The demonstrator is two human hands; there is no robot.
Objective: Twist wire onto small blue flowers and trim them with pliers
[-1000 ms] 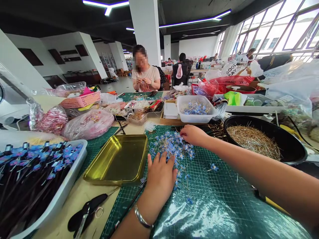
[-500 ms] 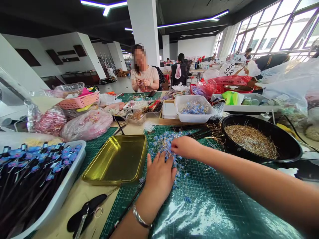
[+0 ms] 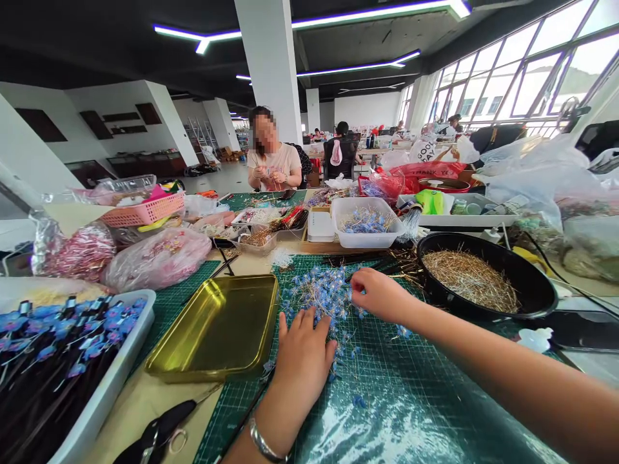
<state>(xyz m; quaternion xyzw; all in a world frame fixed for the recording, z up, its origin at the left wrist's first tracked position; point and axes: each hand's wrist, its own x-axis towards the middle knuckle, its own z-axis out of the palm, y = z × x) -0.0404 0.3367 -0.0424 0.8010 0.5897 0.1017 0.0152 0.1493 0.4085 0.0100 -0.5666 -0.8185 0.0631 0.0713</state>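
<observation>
A loose pile of small blue flowers on thin wire stems [image 3: 316, 287] lies on the green cutting mat [image 3: 411, 393]. My left hand [image 3: 304, 354], with a silver bangle at the wrist, rests palm down at the pile's near edge, fingers stretched and apart. At the pile's right side, my right hand [image 3: 380, 295] is closed, thumb and fingers pressed together. Blue petals show close to its fingertips, but what it pinches is hidden. One flower [image 3: 402, 331] lies just below the right wrist. Others are scattered nearer to me, right of my left hand.
Left of the pile stands a gold tray [image 3: 217, 328], with black-handled scissors [image 3: 162, 428] below it. A white bin [image 3: 145, 322] holds blue flowers on dark stems. Behind are a clear tub of flowers [image 3: 367, 240] and a black basin of wires [image 3: 536, 283]. A person [image 3: 273, 164] sits opposite.
My right hand has shifted slightly right, away from the middle of the pile. My left hand stays at the near edge. The camera view has tilted and turned a little.
</observation>
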